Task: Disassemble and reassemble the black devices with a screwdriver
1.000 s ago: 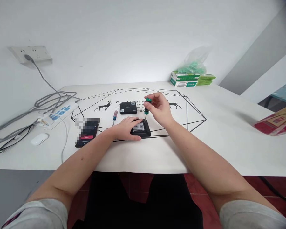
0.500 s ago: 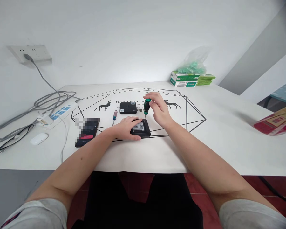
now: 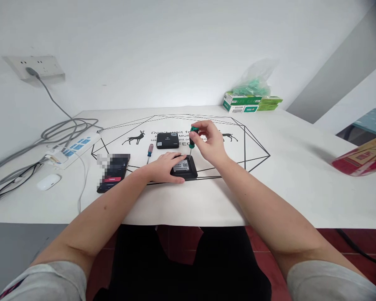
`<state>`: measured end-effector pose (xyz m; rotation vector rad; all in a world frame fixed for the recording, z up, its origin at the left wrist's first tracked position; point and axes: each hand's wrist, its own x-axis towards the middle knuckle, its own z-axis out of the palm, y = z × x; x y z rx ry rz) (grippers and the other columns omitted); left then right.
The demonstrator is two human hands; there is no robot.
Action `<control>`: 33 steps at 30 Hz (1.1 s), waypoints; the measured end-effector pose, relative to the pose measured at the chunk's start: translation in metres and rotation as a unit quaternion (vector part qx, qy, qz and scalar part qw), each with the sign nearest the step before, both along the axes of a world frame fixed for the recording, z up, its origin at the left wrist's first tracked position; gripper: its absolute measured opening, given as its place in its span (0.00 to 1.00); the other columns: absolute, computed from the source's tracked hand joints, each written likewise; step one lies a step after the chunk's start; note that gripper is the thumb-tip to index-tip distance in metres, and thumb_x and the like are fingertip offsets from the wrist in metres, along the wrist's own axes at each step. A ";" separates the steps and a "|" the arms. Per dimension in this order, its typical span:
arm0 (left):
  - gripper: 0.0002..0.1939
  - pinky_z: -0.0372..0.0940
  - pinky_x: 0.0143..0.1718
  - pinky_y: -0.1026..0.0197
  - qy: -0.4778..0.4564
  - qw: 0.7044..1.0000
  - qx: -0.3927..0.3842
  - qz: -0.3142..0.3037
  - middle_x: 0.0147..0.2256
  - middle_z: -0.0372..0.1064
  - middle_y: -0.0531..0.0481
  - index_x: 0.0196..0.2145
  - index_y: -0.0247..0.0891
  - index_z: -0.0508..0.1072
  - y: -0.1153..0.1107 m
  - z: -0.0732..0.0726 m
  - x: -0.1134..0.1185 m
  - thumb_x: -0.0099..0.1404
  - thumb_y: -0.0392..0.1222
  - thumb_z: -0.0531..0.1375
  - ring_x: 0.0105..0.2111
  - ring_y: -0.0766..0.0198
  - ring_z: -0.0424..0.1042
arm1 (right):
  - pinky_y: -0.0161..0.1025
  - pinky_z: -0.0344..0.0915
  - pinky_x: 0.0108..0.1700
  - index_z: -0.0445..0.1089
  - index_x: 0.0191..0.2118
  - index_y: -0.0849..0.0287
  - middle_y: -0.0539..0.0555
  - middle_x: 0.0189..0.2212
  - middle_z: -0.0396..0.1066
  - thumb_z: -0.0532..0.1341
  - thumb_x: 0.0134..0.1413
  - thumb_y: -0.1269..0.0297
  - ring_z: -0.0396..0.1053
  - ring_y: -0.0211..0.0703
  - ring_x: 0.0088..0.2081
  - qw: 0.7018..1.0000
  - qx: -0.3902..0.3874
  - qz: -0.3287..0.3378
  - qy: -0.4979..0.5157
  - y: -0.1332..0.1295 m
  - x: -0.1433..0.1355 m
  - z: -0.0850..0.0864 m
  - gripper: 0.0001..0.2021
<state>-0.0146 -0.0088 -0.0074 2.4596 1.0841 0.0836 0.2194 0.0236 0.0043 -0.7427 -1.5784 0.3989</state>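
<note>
A square black electronics box (image 3: 191,170) lies on the table with a white printed label facing up. My left hand (image 3: 166,168) holds it from the left, fingers across its far side and thumb along the near side. In my right hand (image 3: 210,140), thumb and fingers pinch the upper handle of a green-and-black screwdriver (image 3: 192,138). The screwdriver stands nearly upright, its tip at the box's far edge; the screw itself is too small to make out. Beyond them sits a second black box (image 3: 167,141), and a screwdriver with a red-and-blue handle (image 3: 150,149) lies to its left.
To the left are a phone (image 3: 114,173), a white earphone case (image 3: 49,182), glasses (image 3: 15,179) and a power strip (image 3: 78,146) with grey cables. Green-and-white cartons (image 3: 242,102) with a plastic bag stand at the back. A red-and-yellow package (image 3: 362,156) rests at the right.
My right fingers have shifted on the screwdriver handle, with the index finger more curled and the thumb now across the handle. The left hand and the box stay in place. The view tilts slightly.
</note>
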 end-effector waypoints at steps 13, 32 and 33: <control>0.57 0.44 0.79 0.36 0.018 1.000 -0.004 0.003 0.82 0.38 0.40 0.82 0.44 0.48 -0.001 0.003 0.000 0.67 0.70 0.64 0.81 0.38 0.38 | 0.58 0.76 0.55 0.69 0.53 0.48 0.56 0.60 0.78 0.58 0.67 0.64 0.78 0.53 0.56 0.998 -0.037 0.045 -0.009 -0.004 0.000 0.001 0.11; 0.56 0.45 0.78 0.37 0.012 1.000 -0.004 0.003 0.81 0.40 0.40 0.82 0.46 0.49 -0.001 0.002 -0.001 0.66 0.71 0.65 0.80 0.37 0.40 | 0.51 0.75 0.46 0.67 0.48 0.48 0.52 0.45 0.78 0.71 0.59 0.53 0.76 0.48 0.42 0.999 -0.015 -0.031 -0.037 -0.002 -0.002 0.002 0.17; 0.57 0.45 0.78 0.37 0.012 1.000 -0.003 0.002 0.81 0.40 0.40 0.82 0.46 0.49 -0.001 0.002 -0.001 0.66 0.71 0.65 0.80 0.37 0.40 | 0.51 0.75 0.47 0.66 0.48 0.48 0.51 0.46 0.79 0.73 0.56 0.54 0.76 0.48 0.42 0.999 -0.028 -0.028 -0.035 -0.003 -0.002 0.002 0.19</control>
